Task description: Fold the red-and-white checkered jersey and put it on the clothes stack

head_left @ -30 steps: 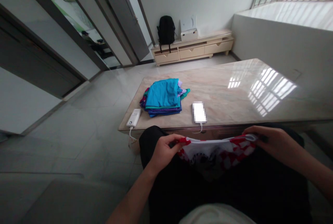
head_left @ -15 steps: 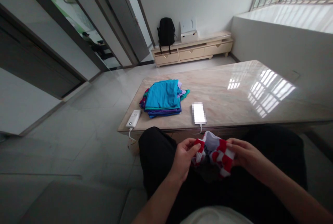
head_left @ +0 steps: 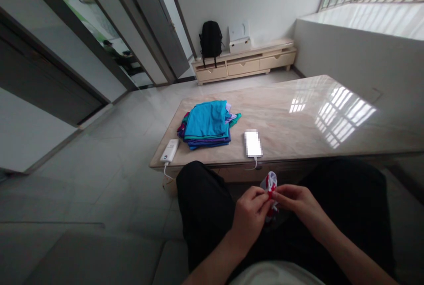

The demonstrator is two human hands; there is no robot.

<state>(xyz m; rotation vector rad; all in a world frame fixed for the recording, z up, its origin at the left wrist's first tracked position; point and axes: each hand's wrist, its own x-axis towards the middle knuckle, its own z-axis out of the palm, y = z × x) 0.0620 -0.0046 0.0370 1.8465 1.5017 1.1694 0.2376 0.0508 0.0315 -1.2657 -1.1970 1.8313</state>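
My left hand (head_left: 250,216) and my right hand (head_left: 296,205) meet over my lap, between my knees in black trousers. Both pinch a red and white checked garment (head_left: 270,184) that is bunched up small between the fingers; most of it is hidden by the hands. On the marble table (head_left: 298,130) in front of me lies a stack of folded clothes (head_left: 208,124) with a blue piece on top, well away from both hands.
A white power bank (head_left: 169,150) lies at the table's near left corner with a cable hanging down. A phone (head_left: 253,144) with a cable lies near the front edge. Farther off, a low cabinet (head_left: 245,64) carries a black backpack (head_left: 211,40) and a white box (head_left: 240,38).
My hands held the checked garment stretched wide; they have come together in the middle, folding it into a small bunch over my lap.
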